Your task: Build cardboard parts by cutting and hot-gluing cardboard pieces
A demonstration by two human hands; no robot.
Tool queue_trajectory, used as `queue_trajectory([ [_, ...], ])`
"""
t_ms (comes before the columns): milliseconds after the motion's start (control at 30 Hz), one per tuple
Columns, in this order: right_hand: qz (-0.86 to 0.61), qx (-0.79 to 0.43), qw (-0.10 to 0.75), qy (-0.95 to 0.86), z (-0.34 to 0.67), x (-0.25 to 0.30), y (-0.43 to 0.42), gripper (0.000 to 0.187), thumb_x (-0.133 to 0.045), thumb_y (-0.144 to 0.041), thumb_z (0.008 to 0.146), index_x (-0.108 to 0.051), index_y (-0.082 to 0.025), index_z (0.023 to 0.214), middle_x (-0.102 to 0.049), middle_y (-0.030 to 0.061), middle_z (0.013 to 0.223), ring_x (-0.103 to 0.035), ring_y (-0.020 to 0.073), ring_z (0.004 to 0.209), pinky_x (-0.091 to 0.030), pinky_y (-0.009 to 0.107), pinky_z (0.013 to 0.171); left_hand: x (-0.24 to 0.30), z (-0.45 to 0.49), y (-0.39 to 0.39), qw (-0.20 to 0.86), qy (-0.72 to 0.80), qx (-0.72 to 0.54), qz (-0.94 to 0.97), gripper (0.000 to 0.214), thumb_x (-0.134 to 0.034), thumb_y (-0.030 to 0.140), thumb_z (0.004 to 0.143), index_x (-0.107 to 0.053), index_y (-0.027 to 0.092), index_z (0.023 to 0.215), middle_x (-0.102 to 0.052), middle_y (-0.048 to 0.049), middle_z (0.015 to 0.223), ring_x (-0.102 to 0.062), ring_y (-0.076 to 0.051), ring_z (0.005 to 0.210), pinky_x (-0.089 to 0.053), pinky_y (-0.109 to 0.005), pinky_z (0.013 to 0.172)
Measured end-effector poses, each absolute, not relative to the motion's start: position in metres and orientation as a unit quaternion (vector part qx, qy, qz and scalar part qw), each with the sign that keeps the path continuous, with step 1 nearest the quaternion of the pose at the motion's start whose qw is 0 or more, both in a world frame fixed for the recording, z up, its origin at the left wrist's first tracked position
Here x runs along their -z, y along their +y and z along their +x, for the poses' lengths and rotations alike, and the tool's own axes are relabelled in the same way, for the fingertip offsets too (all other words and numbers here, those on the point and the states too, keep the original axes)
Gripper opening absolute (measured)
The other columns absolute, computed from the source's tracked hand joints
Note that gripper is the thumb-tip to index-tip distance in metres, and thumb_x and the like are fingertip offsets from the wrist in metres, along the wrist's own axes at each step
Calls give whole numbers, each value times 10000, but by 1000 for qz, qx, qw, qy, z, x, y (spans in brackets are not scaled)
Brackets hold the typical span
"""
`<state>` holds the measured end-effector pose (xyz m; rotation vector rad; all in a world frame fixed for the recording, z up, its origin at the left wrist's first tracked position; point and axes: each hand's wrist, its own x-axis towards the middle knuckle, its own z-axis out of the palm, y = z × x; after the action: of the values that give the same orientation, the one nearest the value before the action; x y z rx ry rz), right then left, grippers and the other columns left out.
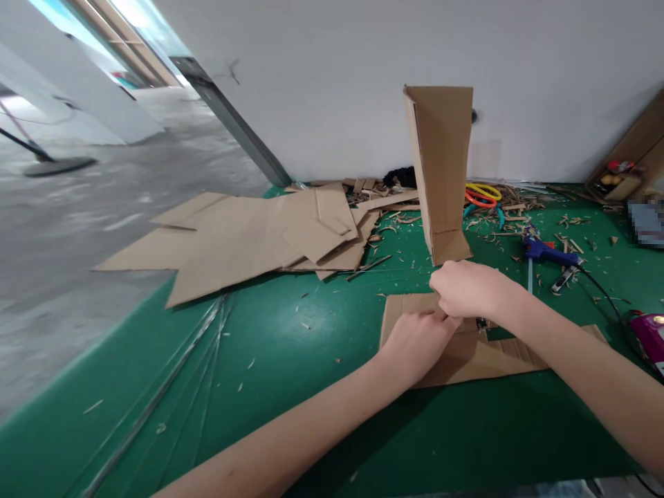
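Note:
A flat piece of cardboard (456, 366) lies on the green table under both hands. My left hand (420, 344) rests on it with curled fingers, closed at its upper part. Just above and touching it, my right hand (469, 294) is closed in a fist; what it grips is hidden. Below the right wrist a small dark object (482, 323) shows on the cardboard, too little of it visible to name. Behind the hands an upright folded cardboard piece (443, 159) stands on its bent foot.
Cut cardboard sheets (233, 232) overhang the table's left edge. To the right lie a blue glue gun (550, 252) with its cord, a utility knife (564, 278) and a magenta device (648, 335). Orange-and-yellow-handled tools (482, 196) and cardboard scraps lie along the wall.

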<state>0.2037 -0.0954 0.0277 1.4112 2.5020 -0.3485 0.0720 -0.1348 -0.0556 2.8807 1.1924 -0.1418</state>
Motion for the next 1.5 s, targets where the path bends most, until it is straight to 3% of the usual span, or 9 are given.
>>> queue_trajectory([
  [167,467,174,46,866,223,-37,-92,240,-500,-110,789,-716,-170,875,-702,87,820,-585,175,638,-334,268,502,52,70,-137,7,388,48,920,386,-498,64,918,-566,173,1282,-724,-64,798,-724,-236,723,-542,-294,567],
  [333,485,116,-76,863,251,-29,-97,315,-444,-158,915,-664,-201,1137,-702,80,1014,-614,169,773,-395,261,638,55,68,-137,6,384,34,923,435,-528,83,924,-514,164,1351,-737,-68,840,-730,-232,786,-526,-271,576],
  [467,524,21,-95,846,274,-6,-107,414,-357,-209,1005,-515,-271,1383,-646,85,1178,-637,168,797,-384,242,596,64,66,-137,-7,356,-37,934,236,-464,285,1008,-641,157,1096,-724,-63,794,-704,-217,707,-486,-273,548],
  [633,563,-122,37,817,297,24,-112,475,-355,-138,974,-516,-272,1401,-648,112,1119,-644,162,626,-290,257,474,61,63,-137,15,261,-139,955,400,-472,485,976,-664,171,820,-683,-73,815,-650,-205,801,-509,-314,694],
  [767,546,-130,75,825,303,36,-110,435,-396,-156,967,-556,-229,1365,-665,134,1116,-674,180,700,-362,258,518,50,59,-136,43,284,-155,945,601,-642,631,808,-616,196,1223,-594,-151,1322,-517,-347,1233,-422,-536,1024],
  [867,543,-119,70,828,305,38,-108,430,-385,-140,973,-580,-246,1341,-674,112,1102,-664,159,685,-373,249,529,48,57,-134,78,249,-134,956,802,-689,636,771,-471,197,1405,-551,-157,1396,-451,-340,1331,-273,-582,1151],
  [1033,539,-139,-23,830,312,43,-110,405,-382,-208,1004,-602,-289,1335,-657,88,1115,-636,137,689,-326,233,495,42,53,-131,110,201,-107,967,811,-744,580,754,-459,226,1426,-600,-120,1246,-553,-291,1152,-392,-482,1079],
  [1200,534,-124,-174,818,311,53,-113,407,-345,-264,1033,-625,-268,1329,-642,85,1042,-590,127,743,-311,209,485,31,47,-128,110,192,-79,972,723,-768,458,757,-497,264,1398,-523,-129,1283,-519,-295,1177,-467,-415,988],
  [1500,526,-112,-221,813,314,61,-111,391,-367,-244,1019,-639,-251,1300,-637,91,1058,-572,123,751,-315,203,479,8,12,-94,93,290,-116,945,558,-684,397,802,-568,244,1326,-483,-108,1193,-518,-243,1068,-493,-372,928],
])
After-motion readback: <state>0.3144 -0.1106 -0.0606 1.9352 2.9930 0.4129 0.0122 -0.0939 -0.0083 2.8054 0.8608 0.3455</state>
